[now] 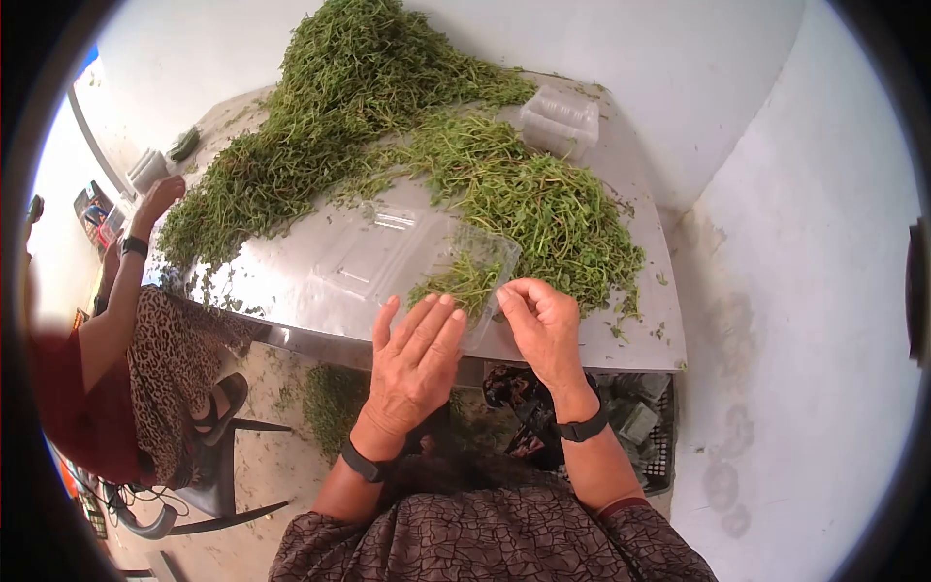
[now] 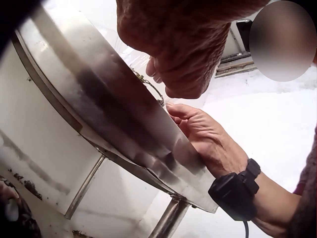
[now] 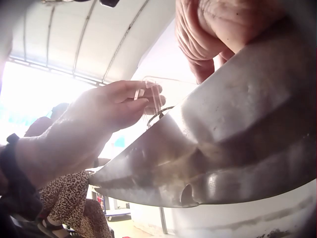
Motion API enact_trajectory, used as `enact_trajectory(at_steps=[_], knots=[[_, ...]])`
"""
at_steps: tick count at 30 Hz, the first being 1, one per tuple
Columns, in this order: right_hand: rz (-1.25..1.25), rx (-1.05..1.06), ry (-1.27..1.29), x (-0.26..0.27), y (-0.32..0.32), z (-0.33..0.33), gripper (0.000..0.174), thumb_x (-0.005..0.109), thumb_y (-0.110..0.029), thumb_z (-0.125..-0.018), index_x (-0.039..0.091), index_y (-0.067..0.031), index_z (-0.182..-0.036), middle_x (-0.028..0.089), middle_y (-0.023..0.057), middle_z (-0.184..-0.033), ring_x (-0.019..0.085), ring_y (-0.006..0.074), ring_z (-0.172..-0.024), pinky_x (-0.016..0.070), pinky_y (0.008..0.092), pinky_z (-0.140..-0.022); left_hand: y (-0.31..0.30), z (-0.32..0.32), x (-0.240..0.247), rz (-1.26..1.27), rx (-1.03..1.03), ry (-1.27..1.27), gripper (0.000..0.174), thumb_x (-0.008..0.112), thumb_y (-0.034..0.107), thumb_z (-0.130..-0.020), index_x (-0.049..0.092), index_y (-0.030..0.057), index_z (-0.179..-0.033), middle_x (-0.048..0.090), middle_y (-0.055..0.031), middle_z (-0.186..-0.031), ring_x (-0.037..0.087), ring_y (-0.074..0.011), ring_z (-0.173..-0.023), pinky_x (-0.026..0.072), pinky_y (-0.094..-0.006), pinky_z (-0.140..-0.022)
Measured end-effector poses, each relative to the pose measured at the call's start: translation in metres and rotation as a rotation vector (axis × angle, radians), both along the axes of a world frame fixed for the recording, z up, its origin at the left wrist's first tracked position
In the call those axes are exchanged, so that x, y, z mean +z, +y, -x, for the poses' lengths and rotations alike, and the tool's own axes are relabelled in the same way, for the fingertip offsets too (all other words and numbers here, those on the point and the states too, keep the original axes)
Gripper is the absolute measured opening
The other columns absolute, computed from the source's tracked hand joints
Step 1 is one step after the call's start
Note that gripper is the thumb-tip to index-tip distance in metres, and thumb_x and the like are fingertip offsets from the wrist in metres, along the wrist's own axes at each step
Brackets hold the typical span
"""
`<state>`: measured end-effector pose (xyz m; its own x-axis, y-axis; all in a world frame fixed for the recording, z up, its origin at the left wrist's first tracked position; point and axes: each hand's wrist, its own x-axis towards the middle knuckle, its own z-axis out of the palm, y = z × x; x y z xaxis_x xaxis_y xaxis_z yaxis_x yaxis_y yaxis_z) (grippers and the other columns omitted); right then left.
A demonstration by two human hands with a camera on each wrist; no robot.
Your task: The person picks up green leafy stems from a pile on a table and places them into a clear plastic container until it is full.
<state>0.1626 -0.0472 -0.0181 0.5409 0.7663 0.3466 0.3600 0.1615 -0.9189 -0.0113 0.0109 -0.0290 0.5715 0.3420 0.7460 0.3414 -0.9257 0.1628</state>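
A clear plastic clamshell container [image 1: 374, 254] lies with its lid folded back near the table's front edge. Cut green leafy stems [image 1: 460, 281] fill part of its right half. My left hand [image 1: 417, 354] stretches its straight fingers over the near side of these stems, thumb hidden from above. In the right wrist view the left hand [image 3: 121, 106] shows its fingertips at the clear plastic wall. At the right rim, my right hand [image 1: 545, 335] pinches the container's edge between thumb and forefinger, other fingers curled. The left wrist view has the right hand [image 2: 203, 131] beside the table edge.
A large heap of stems [image 1: 359, 87] covers the back and left, a smaller heap [image 1: 543, 209] the right. Stacked clear containers [image 1: 561, 121] stand behind. Another person's hand [image 1: 160, 197] is by the left heap. A black crate [image 1: 661, 451] sits below the metal table [image 1: 640, 354].
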Motion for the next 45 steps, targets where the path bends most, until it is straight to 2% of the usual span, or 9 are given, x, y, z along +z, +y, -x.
enact_trajectory(at_steps=[10, 13, 16, 25, 31, 33, 39, 40, 45], knots=[[0.03, -0.007, -0.041, -0.001, 0.0, 0.0, 0.017, 0.069, -0.016, -0.09, 0.07, 0.0005, -0.089, 0.061, 0.002, -0.062, 0.052, 0.0058, -0.056, 0.0434, 0.0247, -0.052, 0.024, 0.021, -0.022, -0.127, 0.229, -0.127, 0.047, 0.066, -0.005, -0.074, 0.066, 0.0059, -0.12, 0.058, -0.0136, -0.135, 0.058, -0.0286, -0.108, 0.0419, -0.0414, -0.097], [0.028, -0.022, -0.046, -0.002, 0.0, 0.0, 0.017, 0.069, -0.016, -0.089, 0.07, 0.0003, -0.089, 0.061, 0.0028, -0.062, 0.053, 0.0063, -0.056, 0.0435, 0.0248, -0.053, 0.029, 0.018, -0.019, -0.188, 0.279, -0.168, 0.047, 0.062, -0.009, -0.076, 0.066, 0.0055, -0.121, 0.057, -0.0166, -0.134, 0.062, -0.027, -0.099, 0.0489, -0.0368, -0.087], [0.042, -0.004, -0.047, 0.0, -0.002, 0.0, 0.016, 0.067, -0.014, -0.091, 0.068, 0.0014, -0.09, 0.06, -0.0005, -0.066, 0.05, 0.0043, -0.06, 0.0417, 0.0231, -0.055, 0.04, 0.013, -0.018, 0.011, 0.13, -0.308, 0.047, 0.06, -0.011, -0.075, 0.064, 0.0026, -0.12, 0.059, -0.0243, -0.129, 0.068, -0.0265, -0.072, 0.0552, -0.0336, -0.062], [0.08, 0.031, -0.037, 0.001, -0.003, -0.003, 0.015, 0.065, -0.012, -0.094, 0.068, 0.0023, -0.092, 0.06, -0.0033, -0.072, 0.05, 0.0032, -0.067, 0.0417, 0.0215, -0.059, 0.044, 0.012, 0.0, 0.25, -0.058, -0.335, 0.029, 0.055, -0.012, -0.076, 0.063, 0.0003, -0.101, 0.065, -0.0193, -0.114, 0.067, -0.0359, -0.083, 0.0547, -0.0381, -0.072], [-0.01, -0.025, -0.184, 0.043, -0.012, -0.023, 0.013, 0.065, -0.011, -0.092, 0.069, 0.0016, -0.095, 0.061, -0.0018, -0.071, 0.052, 0.0054, -0.066, 0.0427, 0.0231, -0.059, 0.047, 0.016, -0.007, 0.138, 0.009, -0.394, 0.035, 0.051, -0.015, -0.072, 0.063, 0.0009, -0.1, 0.064, -0.0171, -0.111, 0.063, -0.0362, -0.097, 0.0519, -0.0398, -0.083], [-0.051, -0.229, -0.407, 0.063, -0.011, -0.041, 0.009, 0.066, -0.007, -0.086, 0.07, -0.0016, -0.092, 0.067, 0.0108, -0.07, 0.059, 0.0147, -0.057, 0.0456, 0.029, -0.055, 0.05, 0.016, -0.012, 0.149, 0.018, -0.412, 0.034, 0.051, -0.015, -0.072, 0.063, 0.0008, -0.1, 0.063, -0.0171, -0.111, 0.063, -0.0355, -0.096, 0.0519, -0.0392, -0.083], [0.059, -0.338, -0.587, 0.104, 0.006, -0.083, 0.012, 0.066, -0.011, -0.083, 0.072, -0.0036, -0.09, 0.068, 0.0137, -0.074, 0.062, 0.0226, -0.058, 0.0471, 0.0335, -0.057, 0.051, 0.015, -0.018, 0.232, 0.036, -0.484, 0.033, 0.052, -0.015, -0.072, 0.063, 0.0003, -0.099, 0.062, -0.0173, -0.111, 0.063, -0.0341, -0.096, 0.052, -0.0375, -0.082], [0.122, -0.326, -0.563, 0.111, 0.009, -0.083, 0.015, 0.066, -0.013, -0.083, 0.072, -0.0038, -0.093, 0.069, 0.0168, -0.078, 0.066, 0.029, -0.067, 0.0499, 0.0376, -0.064, 0.052, 0.015, -0.018, 0.247, 0.033, -0.49, 0.032, 0.052, -0.015, -0.073, 0.063, 0.0001, -0.099, 0.062, -0.0173, -0.111, 0.063, -0.0339, -0.096, 0.052, -0.0371, -0.081], [0.301, -0.306, -0.738, 0.12, 0.034, -0.095, 0.02, 0.067, -0.016, -0.083, 0.073, -0.0057, -0.098, 0.07, 0.0189, -0.086, 0.068, 0.0351, -0.085, 0.0517, 0.0431, -0.079, 0.052, 0.015, -0.019, 0.212, 0.041, -0.497, 0.034, 0.051, -0.016, -0.073, 0.064, -0.0006, -0.1, 0.062, -0.0175, -0.112, 0.063, -0.0335, -0.096, 0.0523, -0.0367, -0.082]])
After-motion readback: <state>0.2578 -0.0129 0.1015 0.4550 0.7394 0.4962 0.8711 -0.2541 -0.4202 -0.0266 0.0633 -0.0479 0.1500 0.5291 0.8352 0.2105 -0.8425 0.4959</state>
